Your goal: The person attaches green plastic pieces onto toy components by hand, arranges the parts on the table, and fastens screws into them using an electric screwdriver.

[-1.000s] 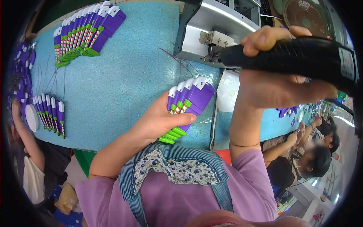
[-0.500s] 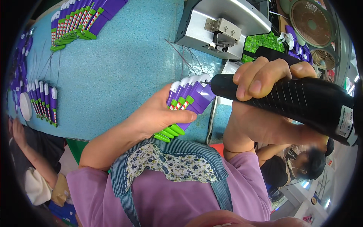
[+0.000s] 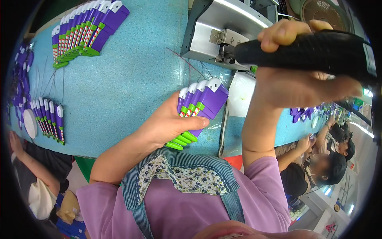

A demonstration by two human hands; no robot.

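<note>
My left hand (image 3: 169, 121) grips a fanned stack of purple plastic pieces (image 3: 214, 100) with white rounded tips, green ends and red-and-white striped strips. Its thumb presses across the top piece, whose white tip has a small dark hole. My right hand (image 3: 290, 87) is wrapped round a black electric screwdriver (image 3: 314, 53), held up at the right with its nose pointing left. That nose is in front of the small metal block of a silver bench device (image 3: 203, 36); whether the bit touches it is hidden.
More fanned purple pieces (image 3: 113, 24) lie at the table's far left, a smaller row (image 3: 51, 115) nearer. Beside that row is a white disc (image 3: 30, 123). A white sheet (image 3: 240, 95) lies right of my stack. Other people sit at both sides; a fan (image 3: 324, 14) stands behind.
The screwdriver has lifted off the top piece's white tip and moved up and away to the silver device. My left hand keeps its hold on the stack and has hardly moved.
</note>
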